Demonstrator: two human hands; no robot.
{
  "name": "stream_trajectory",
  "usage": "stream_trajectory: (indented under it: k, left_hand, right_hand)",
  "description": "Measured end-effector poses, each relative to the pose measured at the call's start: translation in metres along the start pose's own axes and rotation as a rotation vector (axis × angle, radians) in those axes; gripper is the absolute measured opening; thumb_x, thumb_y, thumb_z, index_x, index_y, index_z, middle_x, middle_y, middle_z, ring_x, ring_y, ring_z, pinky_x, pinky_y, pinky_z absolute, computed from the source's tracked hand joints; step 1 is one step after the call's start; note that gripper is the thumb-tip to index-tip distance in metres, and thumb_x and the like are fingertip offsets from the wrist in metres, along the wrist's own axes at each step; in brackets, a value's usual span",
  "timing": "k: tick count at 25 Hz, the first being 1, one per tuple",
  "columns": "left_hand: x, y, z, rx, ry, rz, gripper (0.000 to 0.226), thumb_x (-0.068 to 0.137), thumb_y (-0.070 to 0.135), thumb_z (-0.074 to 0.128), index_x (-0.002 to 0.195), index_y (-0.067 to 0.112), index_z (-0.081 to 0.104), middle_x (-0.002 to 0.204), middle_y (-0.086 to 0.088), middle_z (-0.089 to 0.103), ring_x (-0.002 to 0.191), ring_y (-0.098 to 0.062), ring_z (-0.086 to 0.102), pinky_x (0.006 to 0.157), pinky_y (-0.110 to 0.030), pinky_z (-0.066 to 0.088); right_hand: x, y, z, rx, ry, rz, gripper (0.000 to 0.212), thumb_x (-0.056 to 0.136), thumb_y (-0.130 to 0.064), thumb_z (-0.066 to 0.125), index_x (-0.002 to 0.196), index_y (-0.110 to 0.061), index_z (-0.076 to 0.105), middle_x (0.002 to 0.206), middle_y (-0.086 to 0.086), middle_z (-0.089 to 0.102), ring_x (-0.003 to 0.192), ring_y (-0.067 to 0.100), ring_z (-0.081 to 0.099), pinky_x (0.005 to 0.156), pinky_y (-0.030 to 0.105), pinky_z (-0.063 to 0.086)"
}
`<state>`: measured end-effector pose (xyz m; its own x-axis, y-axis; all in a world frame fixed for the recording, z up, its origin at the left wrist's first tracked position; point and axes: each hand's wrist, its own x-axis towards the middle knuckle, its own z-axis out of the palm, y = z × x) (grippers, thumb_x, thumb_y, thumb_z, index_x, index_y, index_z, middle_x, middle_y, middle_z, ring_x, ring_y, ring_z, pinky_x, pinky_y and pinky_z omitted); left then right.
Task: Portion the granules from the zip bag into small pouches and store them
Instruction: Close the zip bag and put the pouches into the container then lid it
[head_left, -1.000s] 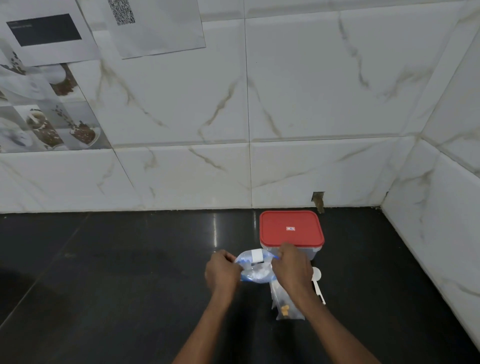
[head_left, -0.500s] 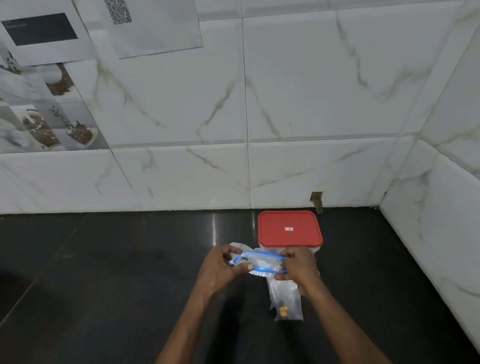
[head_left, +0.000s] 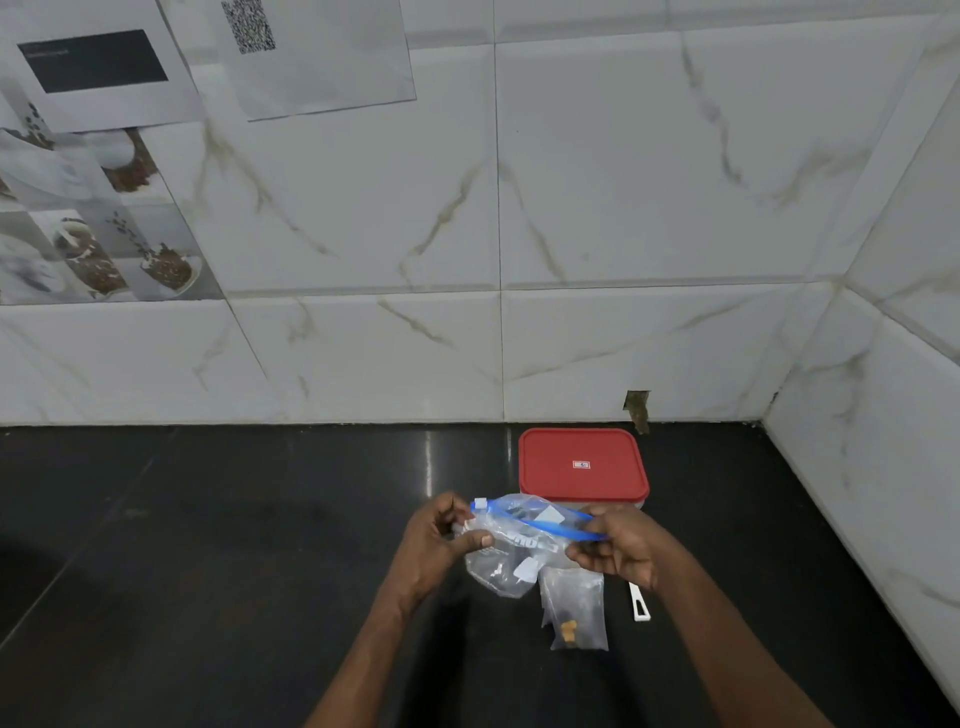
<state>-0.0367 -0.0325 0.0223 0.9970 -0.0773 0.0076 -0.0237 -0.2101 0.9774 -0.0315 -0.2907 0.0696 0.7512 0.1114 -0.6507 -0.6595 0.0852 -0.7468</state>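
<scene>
The left hand (head_left: 441, 540) and right hand (head_left: 618, 545) pinched opposite ends of the zip bag (head_left: 501, 569), slung between their fingers with its slider (head_left: 480, 503) by the left fingertips; holding the track taut would likely let it run cleanly.

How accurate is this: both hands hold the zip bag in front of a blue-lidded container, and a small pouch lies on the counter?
Wrong lid colour: the head view shows a red-lidded container. The left hand and right hand hold the zip bag in front of it, and a small pouch lies on the counter.
</scene>
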Motion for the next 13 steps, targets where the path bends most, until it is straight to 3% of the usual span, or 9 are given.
stream_trajectory:
  k: [4,7,8,10,13]
  left_hand:
    - [-0.004,0.003,0.006,-0.136,0.044,0.004,0.028,0.070,0.026,0.085,0.087,0.005,0.079,0.084,-0.020,0.077,0.073,-0.022,0.070,0.069,-0.031,0.056]
    - [-0.004,0.004,0.008,-0.169,0.065,0.020,0.021,0.074,0.019,0.079,0.088,0.004,0.080,0.086,-0.019,0.078,0.074,-0.021,0.072,0.068,-0.031,0.057]
    - [-0.004,0.003,0.009,-0.172,0.072,0.022,0.020,0.074,0.019,0.079,0.088,0.004,0.079,0.086,-0.019,0.078,0.074,-0.021,0.072,0.068,-0.031,0.057]
    - [-0.002,0.003,0.008,-0.170,0.069,0.023,0.021,0.074,0.018,0.080,0.089,0.003,0.079,0.087,-0.020,0.077,0.075,-0.022,0.071,0.069,-0.033,0.057]
    - [-0.003,0.001,0.007,-0.178,0.029,0.024,0.024,0.071,0.020,0.082,0.091,0.006,0.080,0.088,-0.019,0.078,0.077,-0.025,0.072,0.072,-0.035,0.057]
  right_hand:
    - [-0.010,0.000,-0.011,-0.044,-0.177,-0.075,0.028,0.093,-0.011,0.060,0.121,-0.010,0.064,0.114,0.018,0.070,0.101,0.037,0.069,0.083,0.047,0.058]
    - [-0.020,-0.005,-0.004,0.055,-0.307,-0.255,0.041,0.087,-0.026,0.066,0.128,-0.016,0.063,0.128,0.005,0.066,0.121,0.026,0.061,0.095,0.044,0.053]
    - [-0.020,-0.007,0.003,-0.073,-0.255,-0.361,0.048,0.084,-0.033,0.071,0.129,-0.020,0.062,0.130,0.000,0.065,0.122,0.018,0.060,0.096,0.037,0.052]
    - [-0.018,-0.013,0.022,-0.588,-0.053,-0.575,0.063,0.075,-0.057,0.073,0.131,-0.032,0.059,0.130,-0.012,0.062,0.118,0.004,0.057,0.099,0.029,0.045]
    - [-0.008,-0.021,0.040,-1.344,0.152,-0.688,0.074,0.069,-0.083,0.051,0.132,-0.045,0.052,0.128,-0.018,0.063,0.122,0.008,0.054,0.115,0.055,0.015]
